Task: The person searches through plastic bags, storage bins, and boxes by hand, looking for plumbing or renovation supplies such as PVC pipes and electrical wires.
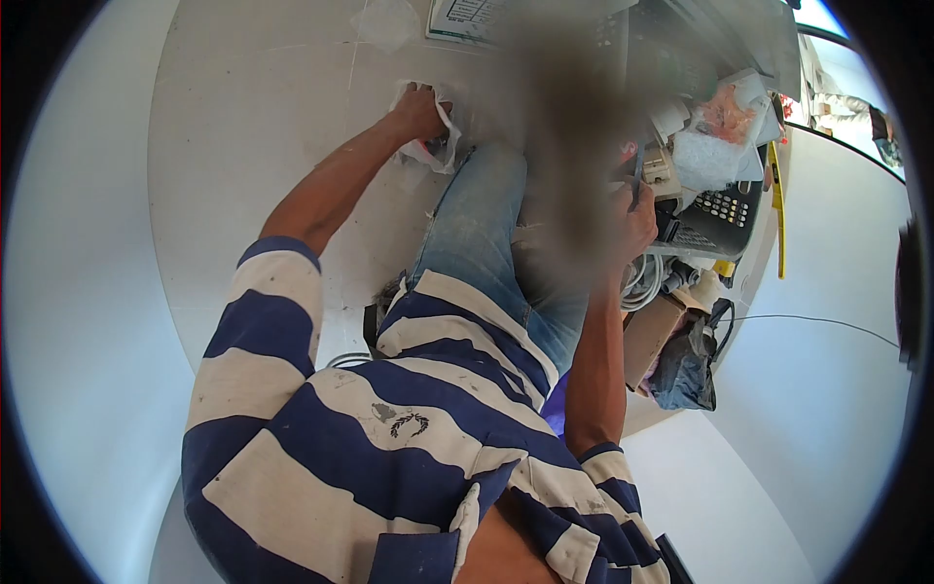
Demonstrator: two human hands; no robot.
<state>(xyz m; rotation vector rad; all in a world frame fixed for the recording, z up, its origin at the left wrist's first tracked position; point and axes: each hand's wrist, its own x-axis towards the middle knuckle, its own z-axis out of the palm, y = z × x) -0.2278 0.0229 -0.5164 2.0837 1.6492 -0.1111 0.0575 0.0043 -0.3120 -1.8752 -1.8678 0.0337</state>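
At the upper middle, my left hand (420, 114) is at a small white plastic bag (443, 156) on the floor, fingers curled in at its mouth. Something reddish shows through the plastic; the rest of the contents is hidden. My right hand (639, 226) is beside a crowded tool tray on the right, closed around a slim dark tool (638, 177) that points away from me. A brown blur over the lens covers part of this hand and the area left of it, so the tool's kind cannot be made out.
The black tray (725, 219) holds a clear plastic packet (715, 156) and pale electrical fittings (662, 173). Near it lie a coiled grey cable (642, 284), a cardboard box (650, 331), a black bag (686, 370) and a yellow level (779, 214). A printed sheet (462, 19) lies at the top.
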